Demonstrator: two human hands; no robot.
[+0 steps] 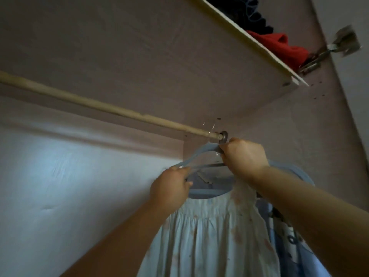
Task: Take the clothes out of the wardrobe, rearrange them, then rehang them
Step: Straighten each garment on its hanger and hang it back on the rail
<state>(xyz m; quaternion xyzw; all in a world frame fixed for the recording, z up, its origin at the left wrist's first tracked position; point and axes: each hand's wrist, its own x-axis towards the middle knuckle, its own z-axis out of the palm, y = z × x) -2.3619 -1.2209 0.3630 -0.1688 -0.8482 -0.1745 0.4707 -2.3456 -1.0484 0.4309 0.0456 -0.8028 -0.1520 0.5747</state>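
Note:
A pale blue gathered dress (209, 236) with faint reddish marks hangs on a blue hanger (199, 154) at the right end of the wooden rail (99, 105). The hanger's thin metal hook (212, 129) sits on the rail beside the round metal rail mount (223, 136). My right hand (244, 156) grips the hanger's neck just under the hook. My left hand (171, 186) holds the hanger's left shoulder together with the dress collar. A second blue patterned garment (289, 236) hangs behind the dress on the right, partly hidden by my right forearm.
A shelf (179, 56) spans the wardrobe above the rail, with dark and red folded clothes (283, 47) on top. A metal door hinge (339, 45) sits at the upper right on the side panel. The rail stretches bare to the left in front of the pale back wall (69, 186).

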